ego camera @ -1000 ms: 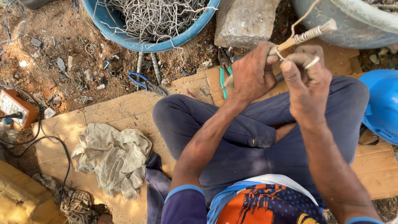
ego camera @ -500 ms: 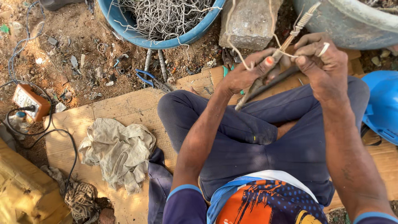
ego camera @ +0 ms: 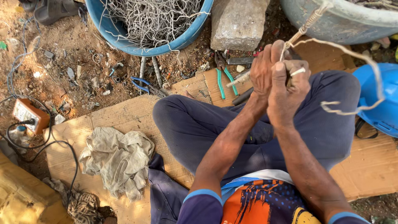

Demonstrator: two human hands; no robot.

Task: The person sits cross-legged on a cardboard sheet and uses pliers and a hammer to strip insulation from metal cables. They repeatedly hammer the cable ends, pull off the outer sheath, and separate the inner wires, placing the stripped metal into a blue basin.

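Left hand (ego camera: 265, 68) and right hand (ego camera: 288, 89) are both closed on a wire-wrapped rod (ego camera: 304, 27) above the lap. The loose wire (ego camera: 365, 62) trails toward 3 o'clock. Green-handled pliers (ego camera: 224, 79) lie at 9 o'clock.

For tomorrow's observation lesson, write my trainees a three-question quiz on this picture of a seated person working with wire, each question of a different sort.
1. True or false: both hands grip the pale wire.
2. Which lies on the cardboard beside the knee? A) crumpled cloth B) hammer C) bottle
3. What fills the blue tub?

Key:
1. True: left hand and right hand close together on it.
2. A, the crumpled cloth.
3. A tangle of pale wire pieces.
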